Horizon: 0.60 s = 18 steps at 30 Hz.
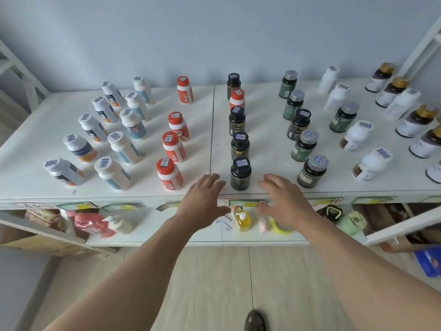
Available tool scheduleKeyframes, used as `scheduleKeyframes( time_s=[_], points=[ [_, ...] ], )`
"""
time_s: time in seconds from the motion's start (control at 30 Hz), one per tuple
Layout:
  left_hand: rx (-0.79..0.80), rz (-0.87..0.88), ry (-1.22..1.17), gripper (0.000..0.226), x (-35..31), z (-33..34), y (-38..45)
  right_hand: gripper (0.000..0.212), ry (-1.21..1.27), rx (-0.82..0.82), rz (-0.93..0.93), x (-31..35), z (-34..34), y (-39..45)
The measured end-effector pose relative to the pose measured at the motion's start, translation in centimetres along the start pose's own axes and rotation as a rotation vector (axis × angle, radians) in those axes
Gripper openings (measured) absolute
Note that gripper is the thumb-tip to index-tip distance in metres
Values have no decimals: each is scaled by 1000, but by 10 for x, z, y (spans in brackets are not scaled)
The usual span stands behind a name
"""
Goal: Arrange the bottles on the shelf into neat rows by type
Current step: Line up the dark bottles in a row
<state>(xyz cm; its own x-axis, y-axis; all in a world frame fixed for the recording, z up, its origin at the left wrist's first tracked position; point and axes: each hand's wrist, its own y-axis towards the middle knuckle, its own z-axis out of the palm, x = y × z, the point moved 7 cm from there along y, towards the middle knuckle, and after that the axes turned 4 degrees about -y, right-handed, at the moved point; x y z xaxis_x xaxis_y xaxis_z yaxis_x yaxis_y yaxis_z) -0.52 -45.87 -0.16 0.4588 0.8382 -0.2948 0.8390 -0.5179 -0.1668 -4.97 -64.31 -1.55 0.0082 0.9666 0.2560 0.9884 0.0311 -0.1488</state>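
Left hand [205,201] and right hand [284,201] spread open, empty, flanking nearest black bottle [240,174]

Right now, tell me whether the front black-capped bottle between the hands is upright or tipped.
Upright. The dark bottle stands on its base on the shelf, cap up, with neither hand touching it.

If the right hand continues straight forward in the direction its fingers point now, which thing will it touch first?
Probably the front black bottle. The right hand is open, its fingers aimed forward and slightly left, ending just right of that bottle. Depth is unclear, so it might slip past into the open strip of shelf behind.
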Motion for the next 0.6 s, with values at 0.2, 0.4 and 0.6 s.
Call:
scheduleKeyframes(
  time_s=[0.2,0.4,0.6],
  points=[
    [-245,5,-75,63,6,29,-4,60,-13,-190,-9,-6,14,-2],
    [-467,41,-126,38,6,31,-5,49,36,-328,1,-8,19,-2],
    [-497,38,-105,35,5,34,-5,48,30,-307,10,-8,19,-2]
  ],
)
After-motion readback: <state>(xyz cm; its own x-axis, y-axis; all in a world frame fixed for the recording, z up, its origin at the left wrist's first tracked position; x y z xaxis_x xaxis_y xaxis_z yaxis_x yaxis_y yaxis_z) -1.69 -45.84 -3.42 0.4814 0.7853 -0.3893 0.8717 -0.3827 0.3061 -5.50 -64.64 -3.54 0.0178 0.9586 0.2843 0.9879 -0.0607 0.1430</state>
